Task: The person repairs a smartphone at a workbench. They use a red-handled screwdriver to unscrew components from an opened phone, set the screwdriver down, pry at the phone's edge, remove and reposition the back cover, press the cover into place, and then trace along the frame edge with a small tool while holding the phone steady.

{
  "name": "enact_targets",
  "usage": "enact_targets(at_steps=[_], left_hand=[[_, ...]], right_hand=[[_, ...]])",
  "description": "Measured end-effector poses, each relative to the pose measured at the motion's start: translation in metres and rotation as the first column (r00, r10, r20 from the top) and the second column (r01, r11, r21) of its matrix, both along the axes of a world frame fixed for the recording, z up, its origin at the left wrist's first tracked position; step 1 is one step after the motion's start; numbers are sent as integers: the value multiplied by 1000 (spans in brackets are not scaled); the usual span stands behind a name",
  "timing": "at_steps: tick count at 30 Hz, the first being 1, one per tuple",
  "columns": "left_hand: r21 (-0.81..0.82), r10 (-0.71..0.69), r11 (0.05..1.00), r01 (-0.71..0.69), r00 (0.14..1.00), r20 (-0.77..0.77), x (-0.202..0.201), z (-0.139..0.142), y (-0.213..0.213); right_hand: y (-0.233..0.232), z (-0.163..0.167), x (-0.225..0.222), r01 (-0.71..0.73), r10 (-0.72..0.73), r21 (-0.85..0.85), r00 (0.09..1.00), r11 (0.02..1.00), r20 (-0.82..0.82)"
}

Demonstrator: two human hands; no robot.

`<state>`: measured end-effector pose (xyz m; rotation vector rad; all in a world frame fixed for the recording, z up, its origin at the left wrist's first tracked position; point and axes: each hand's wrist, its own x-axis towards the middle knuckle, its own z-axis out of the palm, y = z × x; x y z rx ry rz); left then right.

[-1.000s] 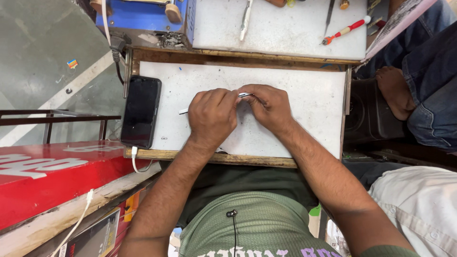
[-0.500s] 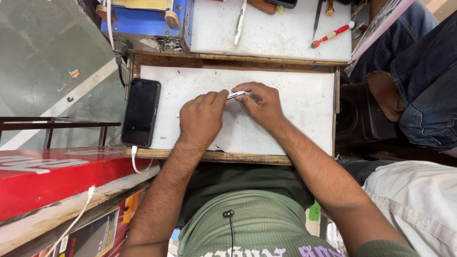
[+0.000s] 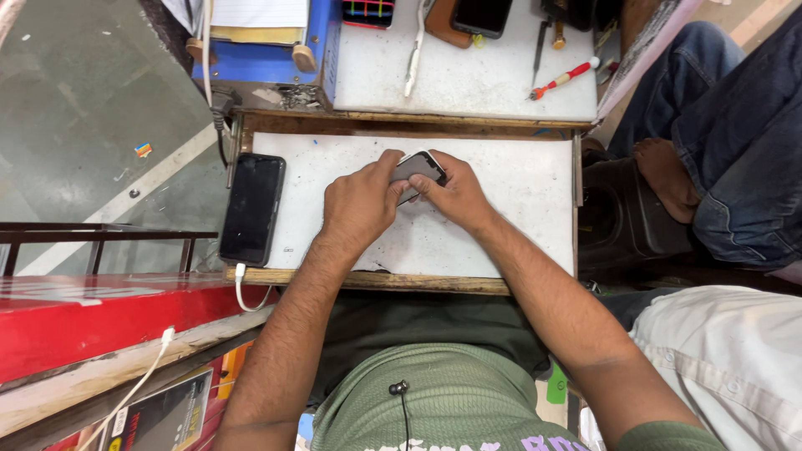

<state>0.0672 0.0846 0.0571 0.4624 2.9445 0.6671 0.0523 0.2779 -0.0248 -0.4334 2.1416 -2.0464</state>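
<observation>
Both hands meet over the middle of the white bench [image 3: 518, 209], closed together around a small grey phone [image 3: 418, 169] held just above its surface. The left hand [image 3: 361, 202] grips the phone's near side, and the right hand [image 3: 455, 194] pinches its far corner with thumb and fingers. A black smartphone [image 3: 252, 209] lies flat at the bench's left edge, with a white cable [image 3: 242, 288] plugged into it. Beyond the bench, a red-handled screwdriver [image 3: 562, 78] rests on a second white surface.
</observation>
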Motion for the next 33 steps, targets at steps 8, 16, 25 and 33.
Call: enact_targets(at_steps=[8,16,25,33], left_hand=[[-78,18,997,-21,999,-36,-10,2,8],[-59,30,997,-39,990,-139,-7,-16,7],[-12,61,998,-62,997,-56,-2,-26,-27],[-73,208,976,-207,978,15,-2,-20,-10]], right_hand=[[-9,10,0,124,-127,51,990,991,63],[-15,17,-4,173,-190,181,978,968,83],[-17,17,2,154,-162,84,982,984,94],[-26,21,1,251,-260,74,952,965,162]])
